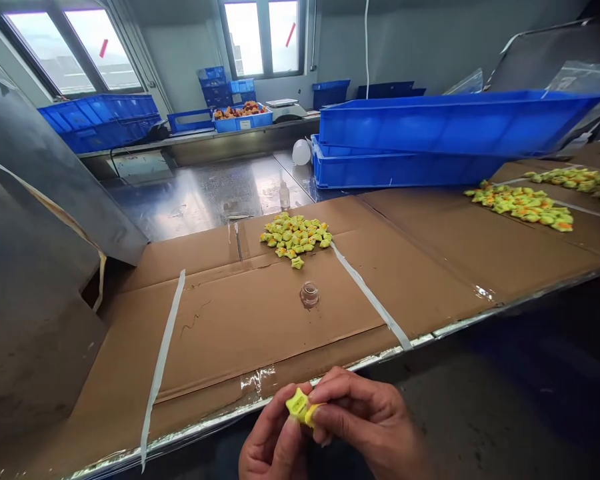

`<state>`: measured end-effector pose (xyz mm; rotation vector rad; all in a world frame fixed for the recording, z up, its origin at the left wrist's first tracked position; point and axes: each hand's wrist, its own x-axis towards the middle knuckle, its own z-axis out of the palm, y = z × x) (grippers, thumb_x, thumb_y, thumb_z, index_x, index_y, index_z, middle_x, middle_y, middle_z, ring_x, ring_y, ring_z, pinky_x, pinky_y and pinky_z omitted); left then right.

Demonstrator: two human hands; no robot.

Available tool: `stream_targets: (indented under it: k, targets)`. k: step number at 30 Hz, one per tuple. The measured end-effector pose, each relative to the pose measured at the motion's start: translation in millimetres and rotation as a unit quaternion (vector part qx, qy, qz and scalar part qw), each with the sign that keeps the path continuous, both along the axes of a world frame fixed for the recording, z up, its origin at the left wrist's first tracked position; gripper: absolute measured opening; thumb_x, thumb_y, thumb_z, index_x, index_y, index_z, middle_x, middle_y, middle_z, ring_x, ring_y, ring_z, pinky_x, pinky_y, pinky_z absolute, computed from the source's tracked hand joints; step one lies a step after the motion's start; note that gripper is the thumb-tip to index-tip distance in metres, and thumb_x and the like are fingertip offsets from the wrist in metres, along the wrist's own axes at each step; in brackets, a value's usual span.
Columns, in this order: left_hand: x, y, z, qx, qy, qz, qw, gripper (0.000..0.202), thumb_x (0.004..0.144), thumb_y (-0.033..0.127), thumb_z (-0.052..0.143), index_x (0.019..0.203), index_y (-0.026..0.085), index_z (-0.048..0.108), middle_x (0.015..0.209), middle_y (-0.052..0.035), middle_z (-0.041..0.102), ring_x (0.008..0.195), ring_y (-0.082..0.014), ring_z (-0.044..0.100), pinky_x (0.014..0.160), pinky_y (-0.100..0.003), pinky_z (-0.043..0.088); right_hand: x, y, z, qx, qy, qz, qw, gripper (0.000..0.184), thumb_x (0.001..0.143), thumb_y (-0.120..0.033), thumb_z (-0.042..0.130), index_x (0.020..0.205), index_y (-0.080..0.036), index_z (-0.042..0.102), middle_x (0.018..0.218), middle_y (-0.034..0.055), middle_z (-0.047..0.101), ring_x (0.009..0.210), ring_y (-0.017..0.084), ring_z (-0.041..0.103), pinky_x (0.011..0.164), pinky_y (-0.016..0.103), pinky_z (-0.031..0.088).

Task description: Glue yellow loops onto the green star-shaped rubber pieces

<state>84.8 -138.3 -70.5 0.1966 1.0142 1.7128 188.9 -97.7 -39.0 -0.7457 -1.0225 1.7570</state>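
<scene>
My left hand [275, 433] pinches a small yellow star-shaped piece [297, 402] between thumb and fingers, just off the table's front edge. A slot-like recess shows on its upturned face. Touching it from the right, my right hand [360, 413] is closed on a smaller yellow-orange piece [312, 415], partly hidden by the thumb. Beyond the hands, a small clear glass cup [309, 294] sits on the cardboard. Behind that cup lies a pile of similar yellow pieces [297, 235], some with orange parts; a single one [297, 263] lies at the pile's near side.
Brown cardboard [220, 333] covers the table, crossed by white tape strips [165, 360]. Large blue crates [410, 170] are stacked at back right, with more yellow pieces [525, 205] nearby. A metal housing [35, 280] rises at left. A clear bottle [285, 195] stands behind the pile.
</scene>
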Motion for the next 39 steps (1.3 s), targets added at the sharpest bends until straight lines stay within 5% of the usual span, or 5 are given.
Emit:
stream_targets:
  k: [7, 13, 39]
  targets:
    - [-1.1, 5.9, 5.3, -0.032, -0.046, -0.016, 0.998, 0.034, 0.045, 0.025, 0.088, 0.077, 0.021, 0.078, 0.082, -0.0082, 0.077, 0.072, -0.0203, 0.072, 0.068, -0.021, 0.056, 7.4, 6.4, 0.2, -0.057, -0.034, -0.010, 0.998, 0.015, 0.076, -0.027, 0.078, 0.080, -0.013, 0.074, 0.067, 0.0045, 0.068, 0.060, 0.012, 0.061, 0.059, 0.017, 0.049]
    - [0.3, 11.0, 6.2, -0.023, -0.073, -0.028, 0.997, 0.036, 0.046, 0.024, 0.088, 0.080, 0.019, 0.078, 0.082, -0.0095, 0.077, 0.061, -0.0148, 0.067, 0.051, -0.017, 0.051, 12.7, 12.1, -3.2, -0.078, -0.050, -0.018, 0.996, 0.020, 0.076, -0.028, 0.077, 0.081, -0.010, 0.070, 0.063, 0.0045, 0.067, 0.055, 0.010, 0.059, 0.056, 0.016, 0.046]
    - [-6.1, 8.5, -2.0, -0.017, -0.137, -0.078, 0.987, 0.029, 0.055, 0.022, 0.085, 0.083, 0.016, 0.078, 0.076, -0.0076, 0.076, 0.056, -0.0115, 0.063, 0.059, -0.018, 0.053, 6.2, 14.7, 3.1, -0.074, -0.050, 0.021, 0.996, 0.013, 0.078, -0.024, 0.076, 0.081, -0.012, 0.071, 0.067, 0.0050, 0.068, 0.062, 0.012, 0.062, 0.061, 0.018, 0.049]
